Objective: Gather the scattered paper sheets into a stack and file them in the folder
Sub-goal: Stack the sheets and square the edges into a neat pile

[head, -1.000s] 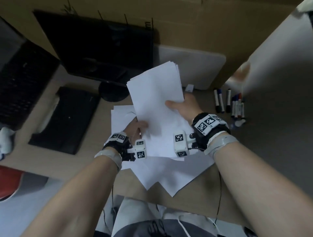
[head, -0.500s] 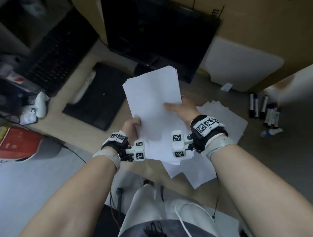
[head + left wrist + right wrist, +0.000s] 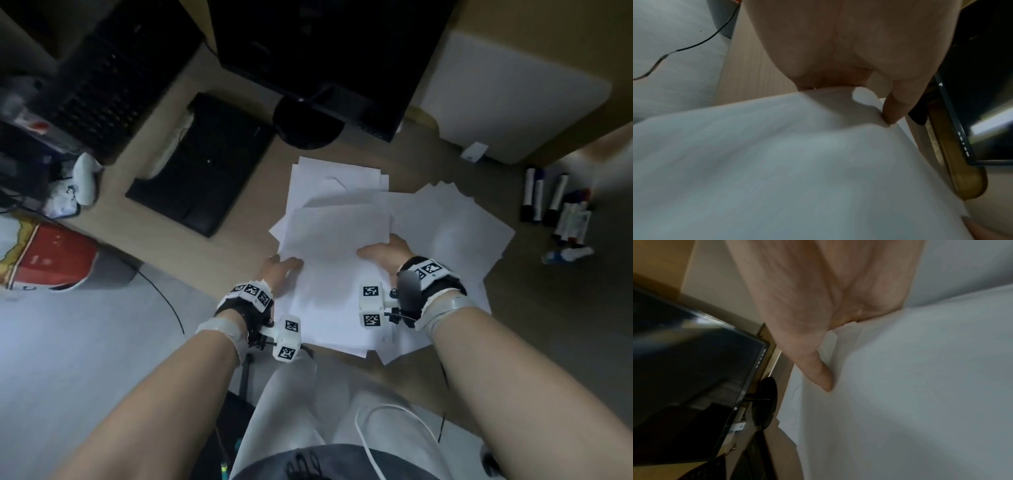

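Observation:
A stack of white paper sheets lies low and nearly flat over the desk's front edge, held from both sides. My left hand grips its left edge, the thumb pressing on top of the stack. My right hand grips its right edge, with its thumb on the top sheet. The other fingers are hidden under the paper. More loose sheets lie fanned on the desk beneath and to the right. A closed black folder lies on the desk to the left, apart from both hands.
A dark monitor on a round base stands behind the papers. A black keyboard is at far left, a white board at back right, several markers at right, and a red object below the desk's left edge.
The stack, raised and tilted toward me before, has come down nearly flat over the loose sheets. Both hands kept their grip and moved down with it.

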`<state>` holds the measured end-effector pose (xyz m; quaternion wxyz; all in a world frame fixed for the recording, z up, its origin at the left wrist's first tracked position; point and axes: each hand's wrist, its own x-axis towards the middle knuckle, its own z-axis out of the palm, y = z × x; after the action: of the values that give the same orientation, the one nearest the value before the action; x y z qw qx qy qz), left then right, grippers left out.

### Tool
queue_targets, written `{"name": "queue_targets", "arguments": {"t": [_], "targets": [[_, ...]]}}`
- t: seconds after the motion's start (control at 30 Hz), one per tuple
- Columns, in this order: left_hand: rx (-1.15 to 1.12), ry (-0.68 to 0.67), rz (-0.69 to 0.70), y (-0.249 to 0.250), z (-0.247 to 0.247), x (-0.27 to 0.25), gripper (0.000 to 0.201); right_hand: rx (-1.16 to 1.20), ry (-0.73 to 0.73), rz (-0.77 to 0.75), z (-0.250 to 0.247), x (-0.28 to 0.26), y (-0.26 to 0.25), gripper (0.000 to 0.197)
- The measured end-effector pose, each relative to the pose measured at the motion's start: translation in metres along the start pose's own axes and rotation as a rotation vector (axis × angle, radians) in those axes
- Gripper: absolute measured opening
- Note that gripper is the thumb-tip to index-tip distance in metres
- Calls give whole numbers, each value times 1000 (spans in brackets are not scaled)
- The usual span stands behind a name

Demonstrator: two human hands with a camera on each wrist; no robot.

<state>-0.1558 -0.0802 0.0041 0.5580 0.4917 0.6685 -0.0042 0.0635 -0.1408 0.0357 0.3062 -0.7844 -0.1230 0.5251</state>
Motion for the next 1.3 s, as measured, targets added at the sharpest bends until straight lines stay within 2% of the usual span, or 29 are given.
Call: {"name": "queue_targets", "arguments": {"t": [0.07,0.13,0.17,0.23,0.27,0.37,0.43,0.47,0.57,0.67,0.83,0.97,1.03,1.13,1.17,1.3], "targets": [[-75,-56,-75,3,15,-10,64,-47,10,-59,-15,8,8,37],[-80,-50,-128,9,34,-14,36,-130,46,-91,-36,16,10,46],[-86,-62,-147,11,45,-15,34,-164,64,-95,-47,22,10,50],[-115,-168,-171,9,70,-16,29,-194,92,-99,-67,32,11,61],[-107,-223,-188,8,81,-18,31,-208,99,-94,-75,36,12,66],[-65,-280,-265,1,106,-18,40,-320,106,23,-92,46,25,79],[-73,-286,-331,-5,120,-13,70,-443,128,154,-100,48,37,80],[-68,-265,-349,-3,126,-14,77,-492,132,195,-103,49,44,81],[-52,-165,-356,-2,131,-12,57,-451,86,204,-99,50,58,85],[-49,-63,-340,-1,131,-12,49,-399,5,234,-86,58,65,93],[-13,120,-295,-6,118,-10,74,-380,1,244,-75,51,65,92],[152,138,-260,-7,95,-4,94,-320,42,263,-58,44,59,112],[108,121,-259,-3,88,1,92,-257,11,310,-54,40,56,106],[80,89,-248,3,74,18,63,-201,-16,342,-51,38,55,90],[93,65,-255,1,69,24,61,-190,-16,331,-48,38,55,86],[197,46,-222,6,51,42,92,-79,47,255,-34,38,47,61]]}}
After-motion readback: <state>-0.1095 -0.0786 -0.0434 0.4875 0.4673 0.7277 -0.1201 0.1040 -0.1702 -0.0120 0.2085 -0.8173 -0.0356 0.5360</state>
